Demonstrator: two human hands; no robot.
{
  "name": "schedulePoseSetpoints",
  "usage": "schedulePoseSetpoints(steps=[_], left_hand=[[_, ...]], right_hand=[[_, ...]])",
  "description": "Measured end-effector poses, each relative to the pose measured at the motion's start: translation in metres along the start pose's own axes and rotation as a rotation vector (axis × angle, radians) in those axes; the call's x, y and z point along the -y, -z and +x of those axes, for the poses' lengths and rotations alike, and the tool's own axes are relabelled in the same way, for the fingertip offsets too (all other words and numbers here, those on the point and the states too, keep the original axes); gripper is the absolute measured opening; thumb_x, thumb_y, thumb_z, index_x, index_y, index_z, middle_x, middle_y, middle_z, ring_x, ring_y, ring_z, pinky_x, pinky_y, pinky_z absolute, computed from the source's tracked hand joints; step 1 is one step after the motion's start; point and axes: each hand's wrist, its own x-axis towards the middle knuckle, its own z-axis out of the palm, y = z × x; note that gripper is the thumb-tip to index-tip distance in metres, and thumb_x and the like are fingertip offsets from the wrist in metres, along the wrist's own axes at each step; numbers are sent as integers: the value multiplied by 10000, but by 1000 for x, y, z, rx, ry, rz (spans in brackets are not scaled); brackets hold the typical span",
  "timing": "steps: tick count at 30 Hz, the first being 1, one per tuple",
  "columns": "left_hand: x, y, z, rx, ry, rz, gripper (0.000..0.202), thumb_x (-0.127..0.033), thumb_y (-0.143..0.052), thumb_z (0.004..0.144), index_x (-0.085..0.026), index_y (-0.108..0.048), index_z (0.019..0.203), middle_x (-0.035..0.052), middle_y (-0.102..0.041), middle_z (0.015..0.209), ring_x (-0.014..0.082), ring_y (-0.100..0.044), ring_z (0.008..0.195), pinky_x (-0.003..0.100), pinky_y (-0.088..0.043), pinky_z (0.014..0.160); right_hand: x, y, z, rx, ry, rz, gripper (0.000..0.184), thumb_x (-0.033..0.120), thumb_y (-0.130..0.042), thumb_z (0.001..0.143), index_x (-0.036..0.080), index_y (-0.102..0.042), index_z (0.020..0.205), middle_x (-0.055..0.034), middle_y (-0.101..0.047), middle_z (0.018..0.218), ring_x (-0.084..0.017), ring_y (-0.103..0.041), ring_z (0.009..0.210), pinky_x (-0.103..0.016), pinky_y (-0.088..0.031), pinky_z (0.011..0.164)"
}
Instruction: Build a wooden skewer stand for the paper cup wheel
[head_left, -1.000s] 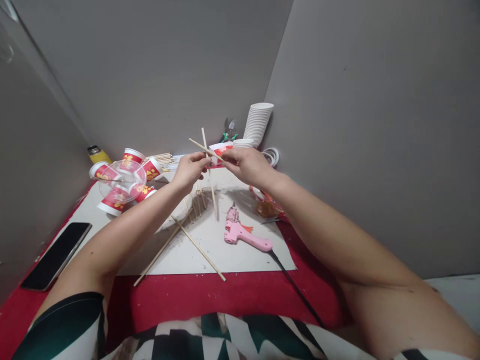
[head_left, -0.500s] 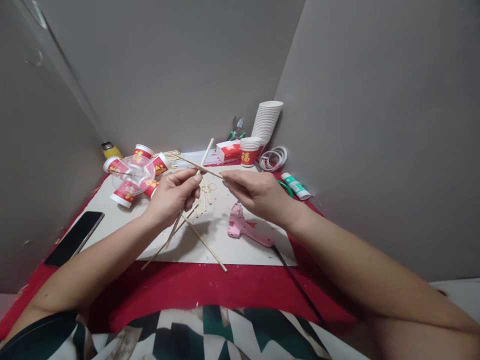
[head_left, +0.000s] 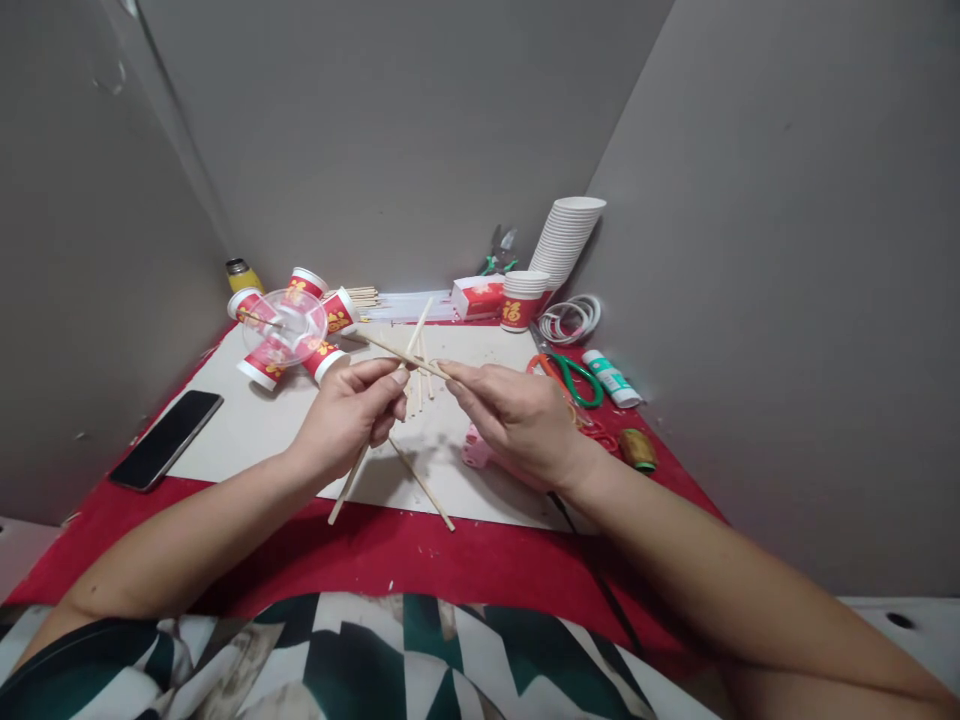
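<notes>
Over the board, my left hand (head_left: pixel 349 405) is closed in a pinch on a light wooden stick (head_left: pixel 421 325) that slants up and away. A second wooden stick (head_left: pixel 386 347) crosses it just above my left fingertips. My right hand (head_left: pixel 517 415) grips the near right end of that crossing stick between thumb and fingers. Whether a band or glue joins the sticks at the crossing is too small to tell. Below my left hand, more stick ends (head_left: pixel 424 487) point toward me. A pink glue gun (head_left: pixel 475 447) lies mostly hidden under my right hand.
On the white board (head_left: pixel 247 400) at left are red paper cups (head_left: pixel 264 362) around a clear plastic disc (head_left: pixel 300 318), beside a phone (head_left: pixel 166 440). Stacked cups (head_left: pixel 566 240), a cable coil (head_left: pixel 570 320), green-handled scissors (head_left: pixel 581 380) and a thread spool (head_left: pixel 637 450) line the right.
The view has turned slightly left, so the table things sit farther right. My right hand has lowered over the glue gun, its fingers more bent on the stick. The stick at lower left is out of sight.
</notes>
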Motion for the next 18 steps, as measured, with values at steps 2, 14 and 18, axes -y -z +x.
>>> schedulePoseSetpoints(steps=[2, 14, 18], left_hand=[[2, 0, -4, -7, -15, 23, 151, -272, -666, 827, -125, -635, 835, -22, -561, 569, 21, -351, 351, 152, -253, 348], [12, 1, -10, -68, -29, 22, 204, -292, -688, 818, -131, -643, 936, -24, -583, 585, 20, -360, 351, 151, -235, 348], [18, 3, -8, -87, -10, 15, 184, -285, -684, 818, -127, -635, 900, -38, -556, 554, 17, -340, 343, 152, -231, 342]], right_hand=[[2, 1, 0, 17, -28, 44, 277, 227, -518, 971, 112, -712, 1132, -85, -769, 900, -172, -727, 764, -260, -552, 706], [8, -5, -4, 91, -146, 180, 240, 226, -522, 960, 157, -736, 1042, -72, -779, 956, -185, -746, 806, -260, -562, 729], [9, -12, -6, 119, -200, 226, 216, 231, -538, 948, 171, -745, 975, -64, -777, 885, -177, -730, 740, -254, -531, 683]])
